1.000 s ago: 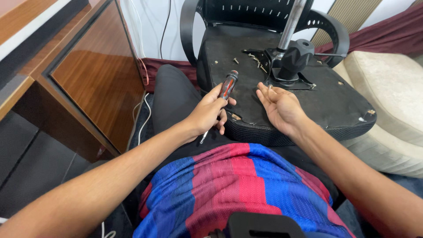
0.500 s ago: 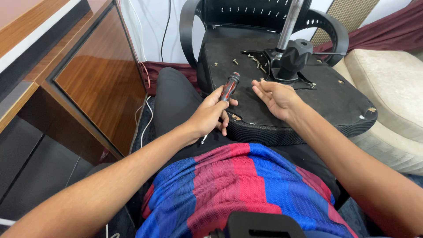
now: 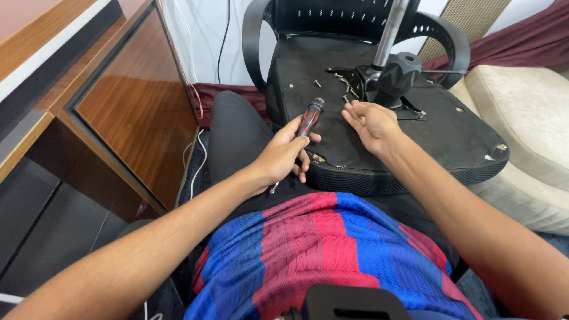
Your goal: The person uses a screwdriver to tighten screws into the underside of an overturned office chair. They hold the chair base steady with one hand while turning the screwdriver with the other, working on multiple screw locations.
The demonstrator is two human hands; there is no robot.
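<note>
Two hands work over an upturned office chair (image 3: 415, 136), its seat underside facing up so the mount plate is within reach. The left hand (image 3: 283, 155) grips a red-and-black screwdriver (image 3: 310, 117), handle tilted toward one o'clock, forearm stretched forward. The right hand (image 3: 370, 121), open and palm-up, fingers half curled, rests just beside loose screws (image 3: 345, 98) at its eleven o'clock.

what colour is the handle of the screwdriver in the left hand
The screwdriver handle is red and black, seen in the head view, gripped by the left hand.
</note>
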